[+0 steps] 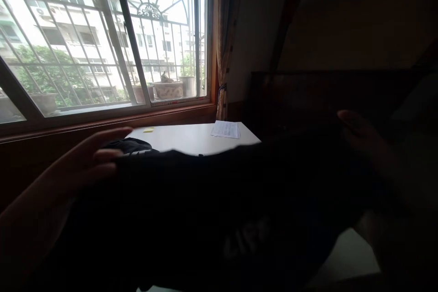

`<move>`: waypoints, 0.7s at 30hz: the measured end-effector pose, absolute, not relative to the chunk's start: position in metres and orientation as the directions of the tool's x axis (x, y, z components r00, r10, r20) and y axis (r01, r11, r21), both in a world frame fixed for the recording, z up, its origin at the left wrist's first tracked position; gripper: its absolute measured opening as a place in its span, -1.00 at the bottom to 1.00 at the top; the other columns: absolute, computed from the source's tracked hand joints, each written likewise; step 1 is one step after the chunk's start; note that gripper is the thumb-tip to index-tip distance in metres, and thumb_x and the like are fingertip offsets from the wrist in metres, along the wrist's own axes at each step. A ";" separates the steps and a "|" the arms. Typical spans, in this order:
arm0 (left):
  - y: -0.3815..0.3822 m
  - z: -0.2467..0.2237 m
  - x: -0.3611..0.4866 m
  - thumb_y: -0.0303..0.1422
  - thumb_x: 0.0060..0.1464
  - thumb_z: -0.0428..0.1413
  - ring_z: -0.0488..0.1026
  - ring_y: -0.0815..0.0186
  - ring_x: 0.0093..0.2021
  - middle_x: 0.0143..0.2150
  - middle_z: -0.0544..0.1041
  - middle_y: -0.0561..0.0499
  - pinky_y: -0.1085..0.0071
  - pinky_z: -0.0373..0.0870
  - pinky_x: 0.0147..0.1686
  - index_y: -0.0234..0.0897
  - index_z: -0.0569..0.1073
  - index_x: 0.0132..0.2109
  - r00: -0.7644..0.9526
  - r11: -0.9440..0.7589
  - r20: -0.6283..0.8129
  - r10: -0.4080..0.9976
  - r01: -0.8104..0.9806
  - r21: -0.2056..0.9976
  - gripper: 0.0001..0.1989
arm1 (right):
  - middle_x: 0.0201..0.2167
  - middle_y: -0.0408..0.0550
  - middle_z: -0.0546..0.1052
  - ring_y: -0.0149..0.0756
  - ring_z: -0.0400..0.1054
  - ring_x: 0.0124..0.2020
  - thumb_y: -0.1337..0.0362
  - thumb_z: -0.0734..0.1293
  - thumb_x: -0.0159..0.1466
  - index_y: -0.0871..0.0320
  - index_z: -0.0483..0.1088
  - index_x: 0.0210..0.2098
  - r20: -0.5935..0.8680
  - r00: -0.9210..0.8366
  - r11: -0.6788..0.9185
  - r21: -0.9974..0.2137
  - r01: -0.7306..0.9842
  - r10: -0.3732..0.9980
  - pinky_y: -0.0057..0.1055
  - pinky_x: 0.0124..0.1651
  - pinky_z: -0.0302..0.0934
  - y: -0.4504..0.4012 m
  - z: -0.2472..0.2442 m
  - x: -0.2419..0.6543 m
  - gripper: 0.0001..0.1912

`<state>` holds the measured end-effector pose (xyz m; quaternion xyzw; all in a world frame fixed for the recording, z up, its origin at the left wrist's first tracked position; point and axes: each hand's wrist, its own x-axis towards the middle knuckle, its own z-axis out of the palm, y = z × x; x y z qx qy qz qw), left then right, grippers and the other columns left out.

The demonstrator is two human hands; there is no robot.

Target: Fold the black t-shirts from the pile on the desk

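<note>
1. The left hand (84, 159) has its fingers pinched on one upper end of the black cloth (219, 205); the right hand's (362, 134) fingers seem closed on the other, though darkness blurs their grip.
2. The cloth hangs between and below both sets of fingers, its upper edge sagging in the middle, pale lettering (246, 239) (perhaps "LIFE") low on its face.
3. Judging progress: it is picked up and spread wide; it is not yet set down, and no neat fold shows.
4. Just beyond the left fingers is a dark bundle (132, 146); farther off, between the two hands, the white tabletop (185, 139) carries a yellow note (148, 130) and papers (226, 129).
5. The cloth hides most of the tabletop's near part. Its lower edge is partly cut off, the bundle's nature is unclear, and everything around the right fingers is nearly lost in shadow.
</note>
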<state>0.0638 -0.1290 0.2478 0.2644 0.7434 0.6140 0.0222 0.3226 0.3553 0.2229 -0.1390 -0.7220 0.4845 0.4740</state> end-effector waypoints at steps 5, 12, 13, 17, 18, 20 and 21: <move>-0.038 0.267 -0.021 -0.15 0.01 0.31 0.59 0.16 -0.19 -0.12 0.64 -0.05 0.21 0.60 -0.19 -0.16 0.48 0.17 -0.708 0.090 0.580 0.403 0.661 0.745 -0.43 | -0.02 -0.18 0.61 -0.12 0.53 -0.02 0.10 0.47 0.20 -0.20 0.49 0.10 0.522 -0.525 0.431 -0.853 -0.296 0.672 -0.03 0.17 0.39 0.374 0.260 0.241 -0.54; -0.006 0.186 -0.075 -0.31 0.22 0.08 0.37 0.06 0.21 0.19 0.44 -0.19 0.03 0.31 0.24 -0.29 0.49 0.10 -0.470 0.358 0.792 0.389 0.870 0.340 -0.66 | 0.31 0.02 0.34 0.02 0.25 0.30 0.16 0.40 0.22 0.04 0.46 0.12 0.585 -0.602 0.665 -0.737 -0.117 0.543 0.05 0.33 0.15 0.414 0.183 0.171 -0.54; -0.008 0.173 -0.067 -0.30 0.23 0.07 0.37 0.06 0.20 0.16 0.45 -0.18 0.01 0.28 0.25 -0.29 0.50 0.07 -0.446 0.353 0.775 0.447 0.884 0.306 -0.69 | 0.30 0.06 0.33 0.03 0.26 0.28 0.16 0.39 0.22 0.07 0.47 0.09 0.586 -0.619 0.708 -0.703 -0.067 0.524 0.03 0.31 0.17 0.410 0.166 0.172 -0.56; -0.033 0.120 -0.016 -0.29 0.30 0.03 0.42 0.14 0.02 -0.03 0.50 -0.08 0.15 0.34 0.11 -0.18 0.53 -0.07 -0.414 0.294 0.544 0.730 0.909 0.296 -0.80 | -0.01 0.04 0.47 -0.12 0.44 -0.03 0.11 0.33 0.26 0.07 0.51 -0.11 0.407 -0.828 0.790 -0.609 0.070 0.387 -0.18 0.06 0.36 0.365 0.112 0.207 -0.72; -0.043 0.108 -0.003 -0.28 0.31 0.02 0.42 0.16 -0.05 -0.10 0.51 -0.07 0.21 0.37 0.03 -0.17 0.54 -0.15 -0.406 0.289 0.436 0.803 0.906 0.310 -0.80 | -0.09 0.01 0.48 -0.16 0.45 -0.14 0.07 0.33 0.26 0.07 0.51 -0.18 0.317 -0.883 0.801 -0.590 0.103 0.347 -0.21 -0.05 0.38 0.352 0.104 0.221 -0.74; -0.066 0.088 0.021 -0.26 0.32 0.03 0.41 0.18 -0.13 -0.17 0.51 -0.05 0.27 0.37 -0.09 -0.17 0.52 -0.22 -0.410 0.324 0.216 0.886 0.882 0.344 -0.80 | -0.16 -0.03 0.52 -0.17 0.43 -0.23 -0.01 0.38 0.23 0.02 0.50 -0.22 0.161 -0.937 0.814 -0.554 0.175 0.311 -0.26 -0.17 0.36 0.333 0.093 0.252 -0.73; -0.078 0.080 0.032 -0.24 0.30 0.08 0.41 0.18 -0.14 -0.18 0.52 -0.04 0.28 0.37 -0.10 -0.15 0.52 -0.22 -0.405 0.339 0.122 0.906 0.868 0.363 -0.83 | -0.19 -0.04 0.53 -0.16 0.42 -0.25 -0.04 0.39 0.22 0.01 0.49 -0.23 0.108 -0.935 0.800 -0.556 0.226 0.339 -0.28 -0.22 0.35 0.328 0.090 0.268 -0.71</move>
